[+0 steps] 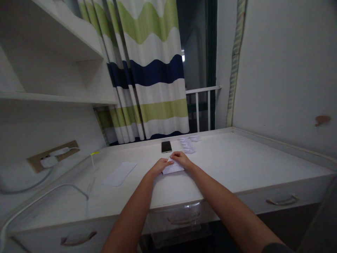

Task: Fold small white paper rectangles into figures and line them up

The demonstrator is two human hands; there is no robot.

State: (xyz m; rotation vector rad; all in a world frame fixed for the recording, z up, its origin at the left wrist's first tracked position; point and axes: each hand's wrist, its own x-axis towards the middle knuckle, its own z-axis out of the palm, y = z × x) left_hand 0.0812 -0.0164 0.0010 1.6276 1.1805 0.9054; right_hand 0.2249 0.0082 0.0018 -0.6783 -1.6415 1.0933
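Observation:
Both of my hands rest on a small folded piece of white paper (173,168) lying on the white desk (237,161). My left hand (160,166) presses on the paper's left side with its fingers curled down onto it. My right hand (182,158) pinches the paper's top edge. A black phone (166,146) lies flat just behind my hands. A cluster of small folded white paper pieces (189,144) sits to the right of the phone.
A flat white sheet (119,173) lies to the left on the desk. A cable (65,188) runs from a wall socket (52,156) across the left side. Striped curtain (150,70) hangs behind; shelves (52,95) stand at left. Desk drawers with handles (283,200) are below.

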